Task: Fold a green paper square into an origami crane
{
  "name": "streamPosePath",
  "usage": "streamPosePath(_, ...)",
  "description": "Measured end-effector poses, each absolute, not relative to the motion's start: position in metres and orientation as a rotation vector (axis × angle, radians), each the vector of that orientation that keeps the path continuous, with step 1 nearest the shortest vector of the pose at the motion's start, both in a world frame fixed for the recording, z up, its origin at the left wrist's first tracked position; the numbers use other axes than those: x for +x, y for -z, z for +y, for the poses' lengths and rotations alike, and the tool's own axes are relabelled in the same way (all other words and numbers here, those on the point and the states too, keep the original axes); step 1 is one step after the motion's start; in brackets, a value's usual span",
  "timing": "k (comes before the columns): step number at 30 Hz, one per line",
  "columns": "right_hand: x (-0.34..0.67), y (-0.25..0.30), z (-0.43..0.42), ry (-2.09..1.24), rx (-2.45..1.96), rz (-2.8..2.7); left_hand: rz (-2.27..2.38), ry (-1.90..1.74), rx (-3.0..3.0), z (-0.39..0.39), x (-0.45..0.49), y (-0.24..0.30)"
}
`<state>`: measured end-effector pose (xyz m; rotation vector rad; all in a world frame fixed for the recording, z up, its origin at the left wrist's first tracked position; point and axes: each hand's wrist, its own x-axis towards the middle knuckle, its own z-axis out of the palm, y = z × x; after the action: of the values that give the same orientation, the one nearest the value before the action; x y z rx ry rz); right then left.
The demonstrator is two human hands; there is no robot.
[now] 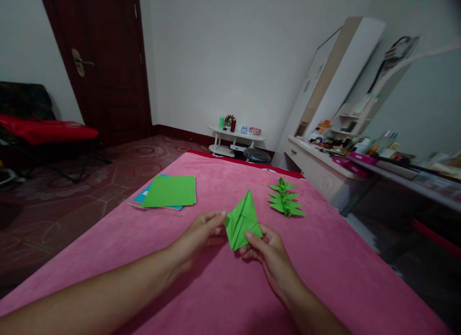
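Observation:
A folded green paper piece (pixel 242 218), pointed at the top, is held just above the pink cloth. My left hand (pixel 202 234) pinches its left edge. My right hand (pixel 267 249) grips its lower right corner, thumb on top. A finished green paper tree (pixel 285 197) lies flat on the cloth a little to the right and beyond the hands.
A stack of paper sheets (pixel 169 192), green on top with blue beneath, lies at the left of the pink-covered table (pixel 324 258). A dresser with bottles (pixel 345 150), a small white shelf (pixel 236 138), a dark door (pixel 104 61) and a red-cushioned chair (pixel 46 130) stand around.

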<state>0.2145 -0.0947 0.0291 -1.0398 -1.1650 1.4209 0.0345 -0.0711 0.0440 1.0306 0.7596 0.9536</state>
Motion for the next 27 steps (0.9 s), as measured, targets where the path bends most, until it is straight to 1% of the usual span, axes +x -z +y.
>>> streamPosePath(3,0.210,-0.023,-0.100,-1.456,-1.020,-1.184,0.677,-0.902,0.922,-0.074,0.042,-0.039)
streamPosePath(6,0.211,-0.020,-0.101,-1.461,-1.040,-1.241,0.694,-0.930,0.932,-0.078,0.044,-0.035)
streamPosePath(12,0.218,-0.016,-0.098,-1.370,-1.027,-1.176,0.773,-0.982,0.918,-0.086,0.048,-0.030)
streamPosePath(15,0.220,-0.013,-0.095,-1.297,-1.012,-1.101,0.779,-0.948,0.891,-0.089,0.048,-0.029)
streamPosePath(18,0.222,-0.013,-0.095,-1.292,-1.006,-1.101,0.766,-0.898,0.879,-0.091,0.047,-0.030)
streamPosePath(23,0.223,-0.020,-0.098,-1.328,-1.041,-1.175,0.786,-0.866,0.992,-0.089,0.046,-0.030)
streamPosePath(27,0.227,-0.020,-0.096,-1.395,-1.084,-1.302,0.774,-0.814,1.215,-0.078,0.041,-0.028)
